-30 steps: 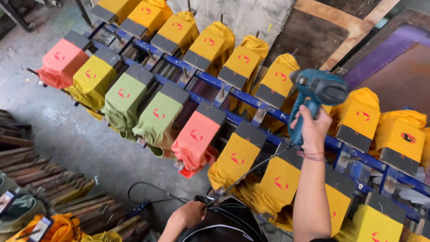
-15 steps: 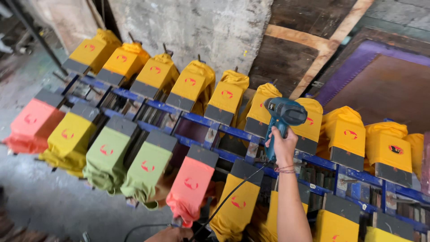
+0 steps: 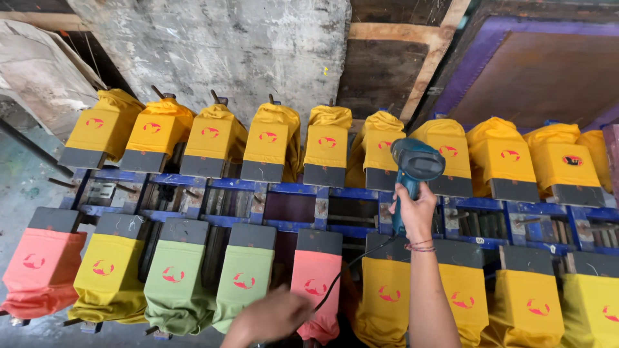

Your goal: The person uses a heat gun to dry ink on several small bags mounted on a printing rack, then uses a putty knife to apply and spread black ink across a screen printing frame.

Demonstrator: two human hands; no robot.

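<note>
Right hand [image 3: 414, 212]: fingers wrapped tight around the grip of a teal heat gun [image 3: 414, 169], held upright with its head level with the far row of shirts, just in front of a yellow shirt [image 3: 378, 147]. Thread bracelets sit at the wrist.

Left hand [image 3: 274, 314]: low at the bottom edge, blurred; it lies at the black power cord [image 3: 342, 274], but whether the fingers are pinched on the cord or spread cannot be told.

Black power cord: runs from the base of the heat gun down and left across a coral shirt [image 3: 315, 280] to the left hand.

Blue metal rack [image 3: 290, 188]: long frame with two rows of flat grey-tipped boards, each board dressed with a shirt bearing a small red print.

Far row: yellow shirts throughout, the rightmost visible print darker.

Near row, left to right: a coral shirt [image 3: 39, 261], a yellow-green shirt [image 3: 108, 267], two olive green shirts [image 3: 177, 274], the coral shirt by the cord, then yellow shirts [image 3: 464, 293].

Behind the rack: rough grey wall [image 3: 213, 45], dark wooden boards [image 3: 380, 64], purple-framed screen [image 3: 541, 71] leaning at right.
</note>
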